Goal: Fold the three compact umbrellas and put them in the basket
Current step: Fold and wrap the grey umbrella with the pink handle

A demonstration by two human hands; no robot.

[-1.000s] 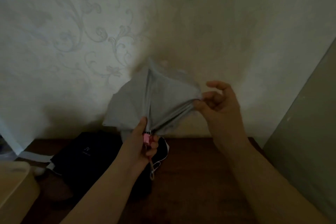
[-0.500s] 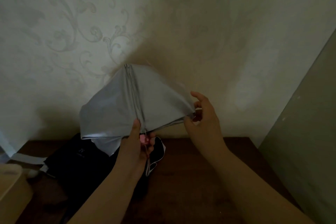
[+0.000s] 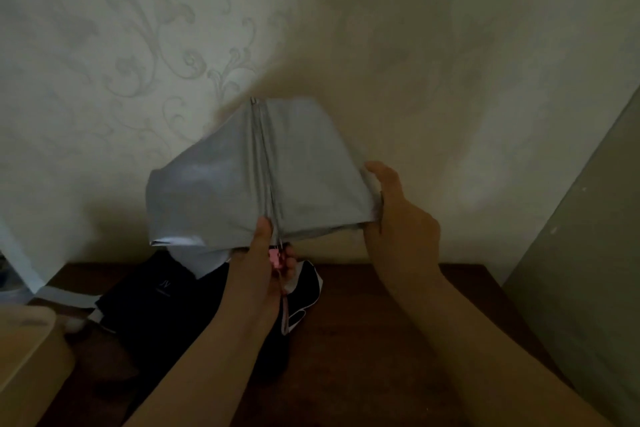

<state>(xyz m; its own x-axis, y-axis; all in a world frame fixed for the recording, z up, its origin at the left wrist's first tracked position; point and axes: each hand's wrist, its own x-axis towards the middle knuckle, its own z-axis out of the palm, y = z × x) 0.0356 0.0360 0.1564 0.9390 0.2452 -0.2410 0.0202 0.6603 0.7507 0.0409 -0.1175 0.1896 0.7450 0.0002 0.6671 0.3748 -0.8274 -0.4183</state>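
Grey umbrella point(image 3: 242, 184): left hand point(image 3: 266, 263) grips its handle, right hand point(image 3: 391, 211) pinches fabric, which could slip and bunch unevenly.

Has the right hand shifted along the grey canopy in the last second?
Yes. The right hand dropped lower, nearer the wooden table, gripping the grey canopy edge.

Umbrellas: two, a grey umbrella point(image 3: 221, 184) held up, a black umbrella point(image 3: 166, 308) on the desk point(image 3: 381, 340)
Hands: two, left hand point(image 3: 266, 263), right hand point(image 3: 398, 215)
Baskets: one, basket point(image 3: 31, 357)
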